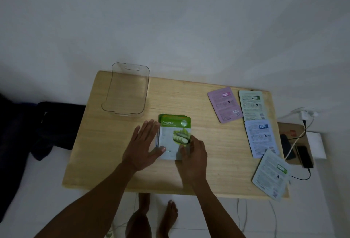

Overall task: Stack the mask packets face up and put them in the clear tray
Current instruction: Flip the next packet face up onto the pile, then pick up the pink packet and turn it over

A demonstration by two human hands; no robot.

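— What are the hands doing?
— The left hand (143,144) lies flat with fingers spread against the left edge of the packet stack (173,137), thumb on its near corner. The right hand (192,155) pinches the stack's near right corner.
— And the stack itself?
— Face up at the middle of the wooden counter (113,162), a green cucumber packet on top.
— The clear tray (126,90)?
— Empty, at the far left corner, just beyond the stack.
— Other packets?
— Four lie face down along the right side: pink (224,104), pale green (251,105), blue (260,137), and one (270,176) overhanging the near right edge
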